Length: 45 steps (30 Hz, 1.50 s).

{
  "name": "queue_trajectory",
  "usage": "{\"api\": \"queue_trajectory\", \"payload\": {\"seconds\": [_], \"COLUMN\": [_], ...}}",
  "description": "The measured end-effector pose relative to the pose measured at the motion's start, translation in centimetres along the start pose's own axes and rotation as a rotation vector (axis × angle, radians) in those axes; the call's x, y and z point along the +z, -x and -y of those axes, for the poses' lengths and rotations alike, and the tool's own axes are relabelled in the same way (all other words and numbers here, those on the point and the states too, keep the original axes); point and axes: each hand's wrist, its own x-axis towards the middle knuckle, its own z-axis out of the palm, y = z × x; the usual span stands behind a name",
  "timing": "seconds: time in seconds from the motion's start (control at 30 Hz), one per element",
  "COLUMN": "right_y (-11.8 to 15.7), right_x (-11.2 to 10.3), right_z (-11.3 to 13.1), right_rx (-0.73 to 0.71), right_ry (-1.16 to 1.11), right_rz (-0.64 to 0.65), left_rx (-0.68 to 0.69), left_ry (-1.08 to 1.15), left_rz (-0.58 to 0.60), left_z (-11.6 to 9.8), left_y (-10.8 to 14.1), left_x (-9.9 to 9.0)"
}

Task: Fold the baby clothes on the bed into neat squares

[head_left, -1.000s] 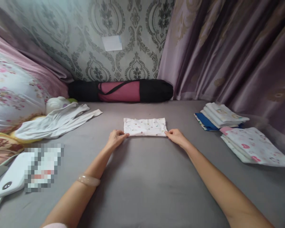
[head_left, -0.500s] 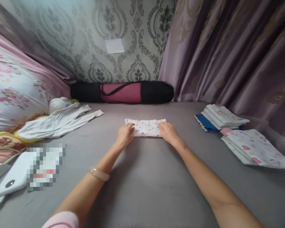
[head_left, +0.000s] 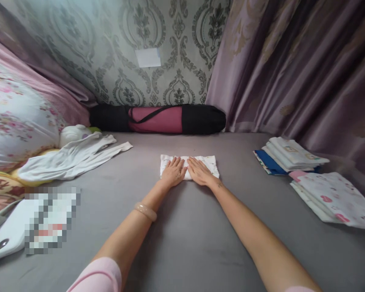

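A small folded white cloth [head_left: 213, 164] with a tiny print lies on the grey sheet in front of me. My left hand [head_left: 174, 171] rests flat on its left half, fingers stretched out and pointing away from me. On the right half, my right hand [head_left: 200, 171] also lies palm down with its fingers extended. The two hands nearly meet over the middle, so most of the cloth's surface is hidden beneath them. Neither hand grips it.
At right are a stack of folded clothes [head_left: 292, 154] and a folded pink-and-white cloth [head_left: 337, 198]. White leggings [head_left: 63, 160], a white device [head_left: 15, 227] and a floral pillow [head_left: 18, 117] lie at left. A black-and-maroon long bag [head_left: 156, 119] lies along the wall.
Both hands have moved inward from the cloth's side edges and now lie flat on top of it. Before, the fingers held its left and right ends.
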Motion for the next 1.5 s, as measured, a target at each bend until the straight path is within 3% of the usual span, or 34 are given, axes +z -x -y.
{"api": "queue_trajectory", "payload": {"seconds": [0.37, 0.57, 0.73, 1.17, 1.5], "right_y": [0.3, -0.2, 0.3, 0.0, 1.3], "right_x": [-0.3, -0.1, -0.1, 0.2, -0.3], "right_z": [-1.4, -2.8, -3.6, -4.1, -7.1], "right_rx": [0.177, 0.251, 0.178, 0.423, 0.243], "right_ry": [0.044, -0.014, 0.058, 0.104, 0.122], "right_rz": [-0.092, -0.253, -0.183, -0.224, -0.164], "left_rx": [-0.148, -0.169, -0.142, -0.214, -0.098], "left_ry": [-0.021, 0.007, 0.070, 0.092, 0.063], "left_rz": [0.028, -0.011, -0.060, -0.055, 0.042], "left_z": [2.1, 3.1, 4.1, 4.4, 6.7], "left_y": [0.1, -0.1, -0.1, 0.7, 1.4], "left_x": [0.0, 0.7, 1.2, 0.7, -0.2]}}
